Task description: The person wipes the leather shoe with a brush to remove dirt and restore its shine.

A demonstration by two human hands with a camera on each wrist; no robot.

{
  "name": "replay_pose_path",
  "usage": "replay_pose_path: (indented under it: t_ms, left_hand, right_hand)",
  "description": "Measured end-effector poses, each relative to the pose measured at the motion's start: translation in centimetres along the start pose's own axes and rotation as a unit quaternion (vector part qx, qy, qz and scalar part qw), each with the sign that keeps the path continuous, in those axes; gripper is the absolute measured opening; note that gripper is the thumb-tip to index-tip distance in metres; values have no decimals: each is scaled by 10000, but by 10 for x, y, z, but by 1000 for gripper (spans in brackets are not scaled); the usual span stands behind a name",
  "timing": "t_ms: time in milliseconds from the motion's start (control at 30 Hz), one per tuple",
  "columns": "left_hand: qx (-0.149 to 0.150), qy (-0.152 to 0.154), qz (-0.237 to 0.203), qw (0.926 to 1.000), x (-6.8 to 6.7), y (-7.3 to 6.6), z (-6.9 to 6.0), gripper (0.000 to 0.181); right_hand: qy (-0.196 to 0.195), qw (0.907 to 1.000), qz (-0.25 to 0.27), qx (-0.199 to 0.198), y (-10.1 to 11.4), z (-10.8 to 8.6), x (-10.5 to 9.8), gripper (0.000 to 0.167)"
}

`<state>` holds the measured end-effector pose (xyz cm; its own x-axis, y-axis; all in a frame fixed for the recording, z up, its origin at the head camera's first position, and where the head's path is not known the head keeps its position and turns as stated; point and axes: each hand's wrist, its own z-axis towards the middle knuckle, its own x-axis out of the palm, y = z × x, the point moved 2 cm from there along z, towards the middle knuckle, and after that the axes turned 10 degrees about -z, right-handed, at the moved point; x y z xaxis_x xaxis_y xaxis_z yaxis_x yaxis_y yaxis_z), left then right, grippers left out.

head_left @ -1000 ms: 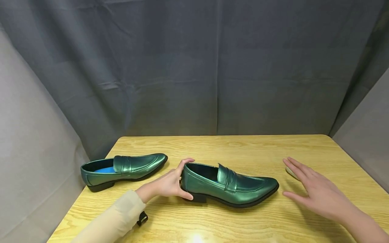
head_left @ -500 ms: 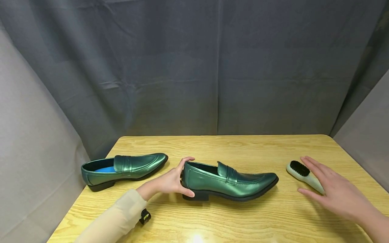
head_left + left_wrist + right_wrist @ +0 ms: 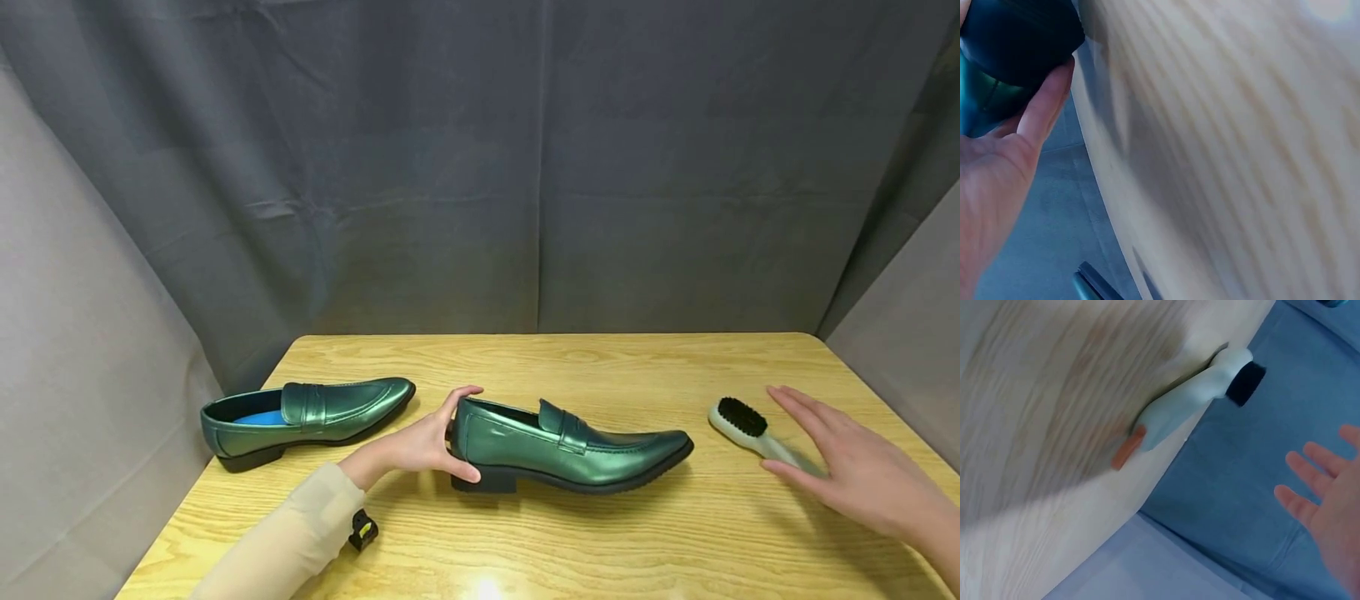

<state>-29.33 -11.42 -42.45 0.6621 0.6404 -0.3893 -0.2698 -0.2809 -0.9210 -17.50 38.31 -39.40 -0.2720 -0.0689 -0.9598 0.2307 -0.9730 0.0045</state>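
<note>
In the head view, my left hand [image 3: 427, 442] grips a metallic green loafer [image 3: 510, 442] round its heel, thumb near the heel block and fingers behind. The loafer's toe points right, and a shadow lies under its sole. The left wrist view shows the dark heel [image 3: 1022, 37] in the left hand's grasp. My right hand [image 3: 862, 475] hovers over the handle of a shoe brush [image 3: 738, 421] with fingers extended. The brush lies bristles up, its pale handle partly hidden by that hand in the head view. In the right wrist view, brush [image 3: 1185, 403] and fingers are apart.
A second green loafer [image 3: 337, 412] with a blue insole stands at the left of the wooden table [image 3: 585, 375]. Grey curtains [image 3: 420, 208] hang behind the table and at both sides. An orange tab [image 3: 1129, 448] sits at the brush handle's end.
My right hand has drawn back to the right, uncovering the brush that it hid almost wholly before. The loafer in my left hand has shifted and tilted slightly, its toe a little higher than at first.
</note>
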Motion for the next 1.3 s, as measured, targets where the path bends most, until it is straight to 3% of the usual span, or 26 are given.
replay_pose_path:
  t_ms: [200,367,600,733,1067,1300]
  left_hand:
    - [145,15,-499,9986,-1,2,-2,116]
    - [235,-4,-998,9947,-1,5,-6,109]
    - [-14,168,-1132,9934,-2,4,-6,94]
    - [-215,292,-1264,9913,-2,3,-4,97]
    - [-186,331,-1234,9916,-1,5,-2,107]
    - [-144,312,-1175,9925,1,7,0,104]
  right_hand:
    - [36,9998,-107,165,-15,1,5,94]
    - [126,9995,19,292,-28,0,13,92]
    - [298,9988,-146,349,-42,-1,20,92]
    - [237,9990,-159,333,-46,-1,22,91]
    - [821,9960,-209,298,-50,0,36,87]
    - [717,9966,-367,168,-51,-6,43,82]
